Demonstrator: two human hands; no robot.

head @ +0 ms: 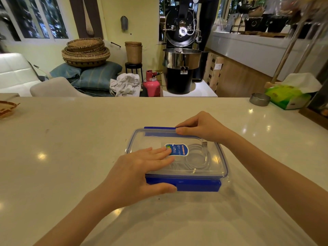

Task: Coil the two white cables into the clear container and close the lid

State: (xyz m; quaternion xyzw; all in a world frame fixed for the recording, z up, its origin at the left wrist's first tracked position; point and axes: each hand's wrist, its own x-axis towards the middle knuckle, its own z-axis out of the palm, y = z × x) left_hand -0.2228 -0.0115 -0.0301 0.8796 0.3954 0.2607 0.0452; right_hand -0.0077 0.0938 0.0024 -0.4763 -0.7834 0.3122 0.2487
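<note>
A clear container (224,181) with a blue-trimmed clear lid (150,139) sits on the white counter in the middle of the view. Coiled white cables (198,158) show through the lid, one with a USB plug (204,145) near the far right. My left hand (142,173) lies flat on the lid, fingers over the blue sticker (179,149), thumb against the near blue latch (197,186). My right hand (202,127) grips the far blue latch (159,128) at the lid's back edge.
A green tissue box (287,96) and a small grey metal dish (259,99) stand at the counter's far right. A woven tray (7,108) pokes in at the far left edge. Behind the counter are baskets, cushions, a pink gas cylinder and a black roaster.
</note>
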